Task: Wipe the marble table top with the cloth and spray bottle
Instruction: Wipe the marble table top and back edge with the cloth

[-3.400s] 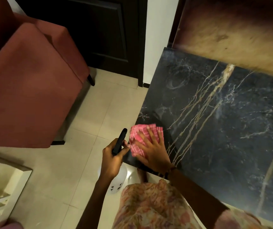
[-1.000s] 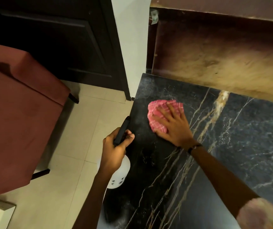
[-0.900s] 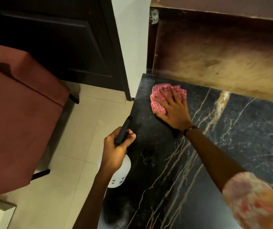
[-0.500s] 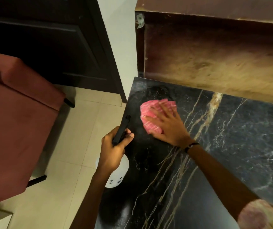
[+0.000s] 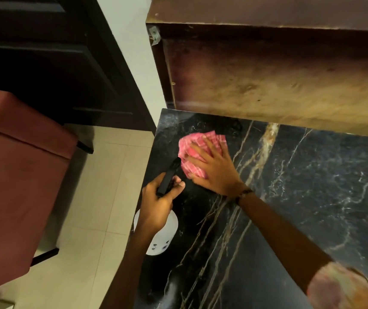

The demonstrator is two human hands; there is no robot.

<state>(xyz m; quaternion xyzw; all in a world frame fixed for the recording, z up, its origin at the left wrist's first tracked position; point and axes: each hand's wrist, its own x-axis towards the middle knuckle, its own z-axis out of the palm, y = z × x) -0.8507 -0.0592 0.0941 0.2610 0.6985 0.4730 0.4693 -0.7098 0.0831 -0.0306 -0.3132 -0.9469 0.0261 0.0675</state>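
A black marble table top (image 5: pixel 301 197) with gold and white veins fills the right half of the view. My right hand (image 5: pixel 214 168) lies flat, fingers spread, pressing a pink checked cloth (image 5: pixel 189 150) onto the marble near its far left corner. My left hand (image 5: pixel 158 206) grips a spray bottle at the table's left edge; its black nozzle (image 5: pixel 168 180) points toward the cloth and its white body (image 5: pixel 164 239) hangs below my fist.
A worn brown wooden panel (image 5: pixel 279 85) rises right behind the table. A red upholstered chair (image 5: pixel 16 175) stands at the left on pale floor tiles (image 5: pixel 103 197). A dark door (image 5: pixel 56 63) and a white wall strip (image 5: pixel 134 52) lie beyond.
My right hand has slid the cloth back and forth near the far left corner, from the near edge earlier. The left hand keeps holding the spray bottle beside the table edge.
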